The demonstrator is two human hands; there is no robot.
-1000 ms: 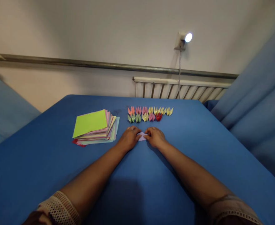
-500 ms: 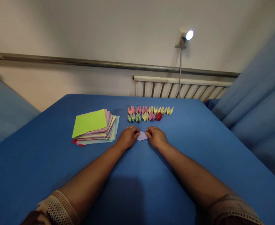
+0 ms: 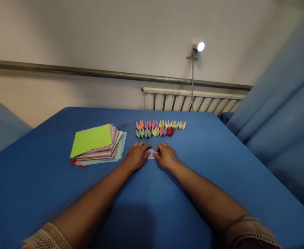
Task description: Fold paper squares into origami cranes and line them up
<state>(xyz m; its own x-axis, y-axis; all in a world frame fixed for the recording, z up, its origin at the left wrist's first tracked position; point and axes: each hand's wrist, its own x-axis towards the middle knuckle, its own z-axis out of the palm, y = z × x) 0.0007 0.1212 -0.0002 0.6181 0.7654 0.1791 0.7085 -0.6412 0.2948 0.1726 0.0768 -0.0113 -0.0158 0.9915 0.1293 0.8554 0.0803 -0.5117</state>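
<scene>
My left hand (image 3: 136, 155) and my right hand (image 3: 166, 155) lie side by side on the blue table (image 3: 219, 162), fingers curled down onto a small pale purple piece of paper (image 3: 151, 154) between them. Most of that paper is hidden under my fingertips. Just beyond my hands stand two rows of small folded paper shapes (image 3: 159, 128) in pink, yellow, green and red. A fanned stack of coloured paper sheets (image 3: 96, 145) with a lime green sheet on top lies to the left of my left hand.
Blue padded surfaces flank the table at the left (image 3: 1, 131) and right (image 3: 278, 114). Behind the far edge are a white wall, a metal rail (image 3: 89, 72), a radiator (image 3: 193, 100) and a lit wall lamp (image 3: 196, 48) with a cord.
My hands have closed in on the purple paper, so less of it shows. The view has shifted a little to the right and down.
</scene>
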